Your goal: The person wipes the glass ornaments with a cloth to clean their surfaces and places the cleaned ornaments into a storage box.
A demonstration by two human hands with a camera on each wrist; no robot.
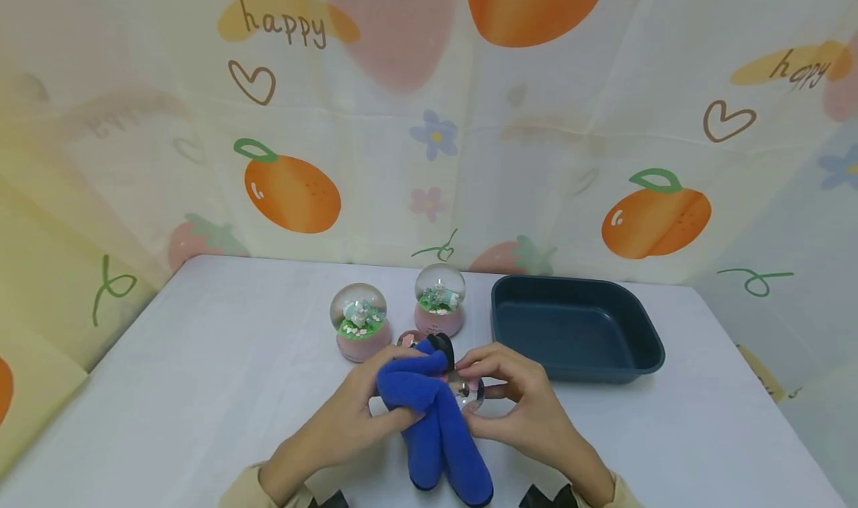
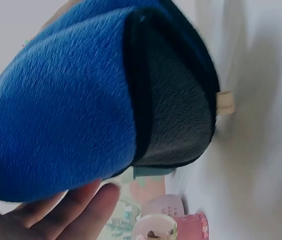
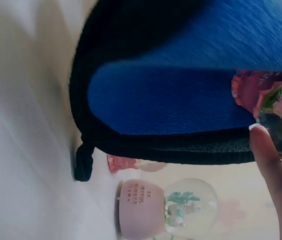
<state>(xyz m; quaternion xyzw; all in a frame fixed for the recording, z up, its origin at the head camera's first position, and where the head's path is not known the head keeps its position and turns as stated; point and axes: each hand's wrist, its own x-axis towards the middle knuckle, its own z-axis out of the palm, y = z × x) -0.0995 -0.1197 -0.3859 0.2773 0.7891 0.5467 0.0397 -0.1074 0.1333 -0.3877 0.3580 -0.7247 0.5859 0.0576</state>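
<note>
In the head view, my left hand [image 1: 362,410] grips a blue cloth [image 1: 418,396] with dark edging, its lower part hanging in folds. My right hand [image 1: 519,400] holds a small snow globe [image 1: 471,390] by its clear dome, thumb and fingers around it. The cloth lies against the globe's left side and hides part of it. In the right wrist view, the globe's red-pink base [image 3: 250,90] sits within the cloth's fold. A small cream tag [image 2: 225,102] sticks out from the cloth's edge in the left wrist view.
Two larger snow globes with pink bases, a left one [image 1: 362,325] and a farther one [image 1: 439,299], stand beyond my hands. Another small globe [image 1: 409,338] is partly hidden behind the cloth. To the right sits a dark blue-green rectangular basin [image 1: 590,372] on the white table [image 1: 221,389].
</note>
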